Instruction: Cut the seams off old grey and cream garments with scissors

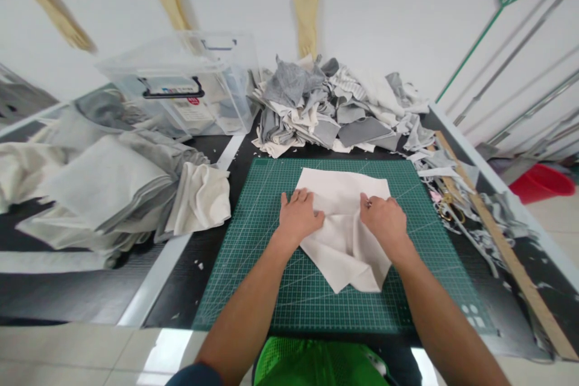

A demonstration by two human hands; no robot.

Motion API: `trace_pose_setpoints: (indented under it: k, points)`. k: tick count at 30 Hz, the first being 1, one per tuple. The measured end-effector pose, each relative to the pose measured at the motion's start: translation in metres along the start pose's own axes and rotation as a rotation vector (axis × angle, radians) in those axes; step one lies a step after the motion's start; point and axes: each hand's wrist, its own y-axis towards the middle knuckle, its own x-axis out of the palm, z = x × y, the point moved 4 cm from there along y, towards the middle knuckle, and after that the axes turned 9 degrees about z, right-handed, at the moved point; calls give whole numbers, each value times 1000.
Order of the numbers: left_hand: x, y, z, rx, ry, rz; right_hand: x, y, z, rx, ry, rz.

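Note:
A cream piece of cloth (337,187) lies on the green cutting mat (253,277). Its upper part is flat, while the lower part is folded and rumpled toward me. My left hand (298,214) rests on the cloth's left side, fingers spread and pressing down. On the right side, my right hand (384,217) is closed on the cloth, knuckles up, with the fabric bunched beside it. A small metallic spot shows by its thumb; I cannot make out what it is. The fingertips of the right hand are partly hidden.
Grey and cream fabric piles (113,175) lie on the left, and a scrap heap (325,102) stands behind the mat. A clear plastic box (212,102) sits at the back left. Right of the mat are scissors (452,211), fabric strips and a long wooden ruler (502,241).

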Motion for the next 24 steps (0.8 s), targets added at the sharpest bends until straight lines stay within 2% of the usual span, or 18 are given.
trace_pose_setpoints:
  k: [4,7,9,11,13,15,17,20,22,24]
  points:
    - [-16,5,-7,-127,39,103,-1,6,9,91,17,-61]
    - [-18,10,-6,20,-110,165,1,12,11,28,98,37]
    - [-11,9,-2,143,-199,132,7,14,11,-42,151,34]
    - [0,7,0,192,-233,43,18,15,16,-53,175,-59]
    - [9,6,2,196,-253,-30,27,17,25,5,184,-102]
    - [10,8,1,169,-293,-4,31,20,35,76,204,-36]
    - [4,13,-7,55,-306,107,34,24,42,129,222,42]
    - [-4,17,-31,-266,-169,233,43,30,45,159,230,27]
    - [-5,17,-47,-428,-80,227,50,34,44,165,251,-23]
    - [-2,17,-57,-485,-100,168,57,39,44,168,304,-63]
